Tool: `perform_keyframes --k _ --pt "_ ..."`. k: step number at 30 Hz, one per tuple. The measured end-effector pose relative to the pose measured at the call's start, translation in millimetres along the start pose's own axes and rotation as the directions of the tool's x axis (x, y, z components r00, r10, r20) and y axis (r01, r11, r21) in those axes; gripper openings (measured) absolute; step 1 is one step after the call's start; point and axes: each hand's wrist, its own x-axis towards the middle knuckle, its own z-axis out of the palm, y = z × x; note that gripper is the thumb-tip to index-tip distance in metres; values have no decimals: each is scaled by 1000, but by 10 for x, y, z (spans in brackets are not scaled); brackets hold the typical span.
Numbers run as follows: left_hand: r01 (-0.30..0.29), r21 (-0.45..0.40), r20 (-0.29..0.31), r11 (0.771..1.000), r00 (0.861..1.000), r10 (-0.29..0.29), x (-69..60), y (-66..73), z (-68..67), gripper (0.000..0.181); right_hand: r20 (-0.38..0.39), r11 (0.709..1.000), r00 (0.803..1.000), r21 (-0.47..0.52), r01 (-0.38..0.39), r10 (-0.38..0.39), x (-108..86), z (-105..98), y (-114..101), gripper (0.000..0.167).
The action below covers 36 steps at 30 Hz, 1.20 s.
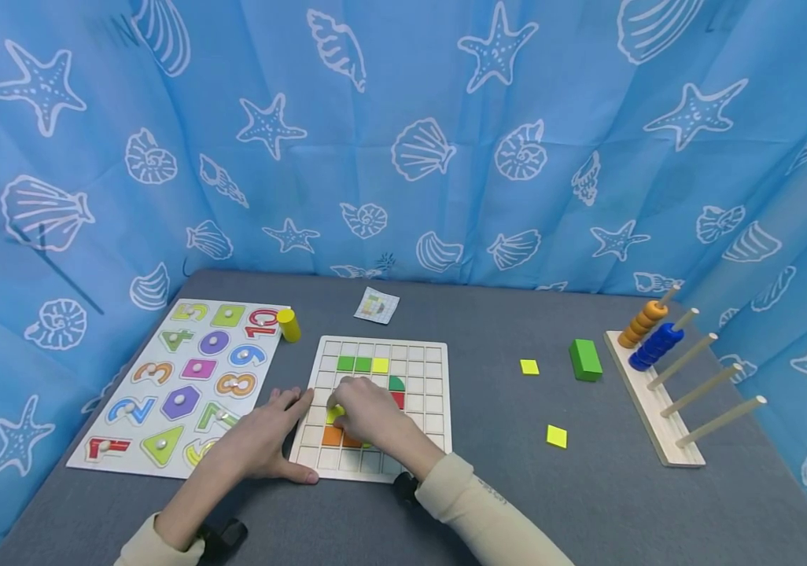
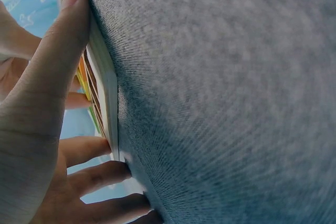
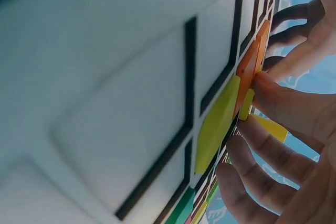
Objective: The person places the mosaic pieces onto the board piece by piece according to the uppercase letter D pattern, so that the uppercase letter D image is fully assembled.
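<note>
A wooden grid board (image 1: 433, 385) lies on the grey table with coloured tiles on it. My left hand (image 1: 265, 436) rests at its left side, thumb along the front edge and fingers spread straight. Over the board, my right hand (image 1: 374, 413) pinches a small yellow tile (image 3: 247, 104) between thumb and forefinger, low over the squares. Orange tiles (image 1: 332, 435) lie just in front of it. Green tiles (image 1: 355, 364) and a yellow tile (image 1: 380, 365) form a row farther back. A green rounded piece (image 1: 396, 383) and a red tile (image 1: 399, 400) are partly hidden by my right hand.
At the left lies a number-and-shape puzzle board (image 1: 198, 369), with a yellow cylinder (image 1: 289, 325) at its corner. A pattern card (image 1: 377, 306) lies behind. Rightward are loose yellow tiles (image 1: 556, 436), a green block (image 1: 585, 360) and a pegged bead stand (image 1: 658, 409).
</note>
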Motion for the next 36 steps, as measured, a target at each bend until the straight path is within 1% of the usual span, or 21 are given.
perform_keyframes --k 6,12,20,27,36 --pt "-7 3 -5 1000 1000 7 4 7 3 125 -24 1000 1000 -31 -1 1 4 19 7 17" --pt "-7 2 -5 1000 1000 7 4 14 2 125 -32 999 999 -39 0 -1 3 18 21 20" --pt "3 -3 10 1000 1000 -3 7 19 -11 125 -62 999 998 -47 -18 15 -48 -100 71 23" --pt "21 -2 28 1000 999 -21 15 26 -19 125 -95 1000 995 -7 -28 27 -180 -235 199 25" --pt "39 3 41 999 998 -39 12 30 -9 127 -127 998 990 36 -53 58 -451 -380 432 24"
